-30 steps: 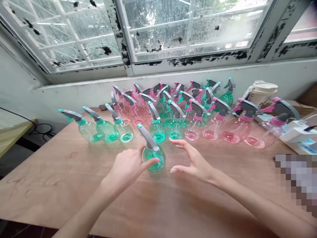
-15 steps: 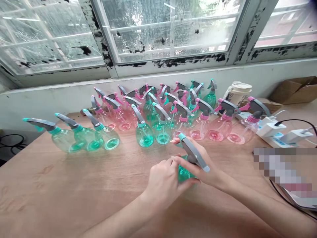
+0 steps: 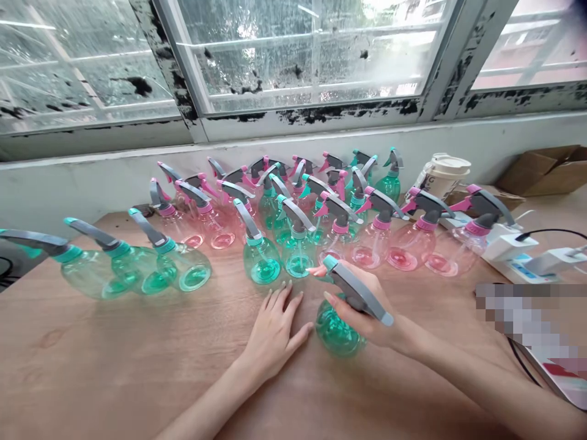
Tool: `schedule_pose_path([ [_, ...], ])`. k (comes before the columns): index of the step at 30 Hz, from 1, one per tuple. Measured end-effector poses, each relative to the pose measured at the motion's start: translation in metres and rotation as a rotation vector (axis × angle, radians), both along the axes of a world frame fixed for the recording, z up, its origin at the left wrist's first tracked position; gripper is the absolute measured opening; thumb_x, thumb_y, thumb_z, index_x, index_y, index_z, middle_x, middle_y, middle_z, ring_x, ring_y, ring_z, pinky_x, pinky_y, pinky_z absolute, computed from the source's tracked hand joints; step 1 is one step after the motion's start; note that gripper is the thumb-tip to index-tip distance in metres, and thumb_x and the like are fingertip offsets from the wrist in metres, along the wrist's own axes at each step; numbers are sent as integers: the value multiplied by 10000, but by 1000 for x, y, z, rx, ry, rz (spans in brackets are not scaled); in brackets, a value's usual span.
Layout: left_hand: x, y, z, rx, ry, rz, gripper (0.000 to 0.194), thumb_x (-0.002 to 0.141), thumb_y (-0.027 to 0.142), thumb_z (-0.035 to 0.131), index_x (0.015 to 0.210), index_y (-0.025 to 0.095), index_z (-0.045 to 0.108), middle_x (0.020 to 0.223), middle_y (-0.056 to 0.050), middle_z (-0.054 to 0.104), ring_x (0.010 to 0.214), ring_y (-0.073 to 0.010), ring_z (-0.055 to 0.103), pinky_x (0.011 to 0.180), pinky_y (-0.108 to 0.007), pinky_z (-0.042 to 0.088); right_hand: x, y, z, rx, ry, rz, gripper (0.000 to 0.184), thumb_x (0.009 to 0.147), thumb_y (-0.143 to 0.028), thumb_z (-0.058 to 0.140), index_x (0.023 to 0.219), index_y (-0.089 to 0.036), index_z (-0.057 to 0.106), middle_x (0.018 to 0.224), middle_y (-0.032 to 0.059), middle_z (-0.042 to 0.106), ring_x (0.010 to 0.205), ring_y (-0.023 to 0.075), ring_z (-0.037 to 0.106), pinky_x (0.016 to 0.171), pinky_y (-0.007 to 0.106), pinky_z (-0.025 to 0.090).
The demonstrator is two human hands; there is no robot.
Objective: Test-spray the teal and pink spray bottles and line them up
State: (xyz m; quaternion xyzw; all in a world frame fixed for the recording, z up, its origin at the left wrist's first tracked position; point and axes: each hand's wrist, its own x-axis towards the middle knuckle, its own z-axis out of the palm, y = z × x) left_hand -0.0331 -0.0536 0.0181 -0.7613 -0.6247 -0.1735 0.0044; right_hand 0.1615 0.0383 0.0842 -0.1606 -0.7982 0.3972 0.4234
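Observation:
My right hand [image 3: 367, 305] is wrapped around the neck of a green spray bottle [image 3: 339, 333] with a grey and teal trigger head. That bottle stands near the middle of the table, its body partly hidden by my fingers. Just to its left, my left hand [image 3: 275, 333] lies on the tabletop, fingers stretched out and holding nothing. Two other green spray bottles [image 3: 262, 260] stand just beyond my left fingertips. Farther left, a group of three green spray bottles [image 3: 183, 272] stands close together.
Pink spray bottles [image 3: 410, 244] line the right front of the cluster, with more pink and green ones behind, by the window wall. At right are a power strip [image 3: 518, 266] with plugs, a lidded paper cup [image 3: 443, 174], a cardboard box [image 3: 543, 171] and a blurred-out flat object [image 3: 532, 342].
My left hand has come off the green spray bottle and moved left, opening flat onto the table. My right hand keeps its hold. The view has shifted slightly.

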Motion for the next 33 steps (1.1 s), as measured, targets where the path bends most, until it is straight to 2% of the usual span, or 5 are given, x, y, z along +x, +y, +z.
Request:
schedule_pose_path([
  [14,3,0,5,-58,33,0,481,929,386,564,1349,153,530,1475,-196,447,1350,-351,433,1083,-565,381,-2,11,15,17,-59,18,33,902,-237,571,923,-214,559,743,-7,557,583,118,532,589,255,480],
  [18,4,1,4,-70,39,4,503,938,389,556,1373,143,509,1477,-204,442,1353,-350,429,1083,-567,378,0,8,22,90,-102,-33,132,912,-187,517,784,-208,492,640,-37,458,534,101,441,520,243,394],
  [21,4,0,3,-54,30,4,487,947,395,537,1369,151,515,1470,-196,454,1360,-345,421,1088,-563,373,2,7,18,74,-104,-38,41,913,-195,520,885,-208,547,684,-27,486,569,109,473,554,252,419],
  [25,3,0,2,-44,34,2,490,955,399,528,1372,142,510,1469,-202,452,1365,-345,415,1089,-556,374,6,6,10,4,-108,-39,214,907,-174,529,1109,-229,571,686,-40,502,490,93,424,496,241,408],
  [33,3,-1,2,-53,21,11,489,971,421,505,1380,153,506,1477,-189,450,1374,-332,409,1102,-540,362,7,1,10,43,-108,-82,254,885,-162,495,1093,-241,616,686,12,584,545,169,547,523,305,490],
])
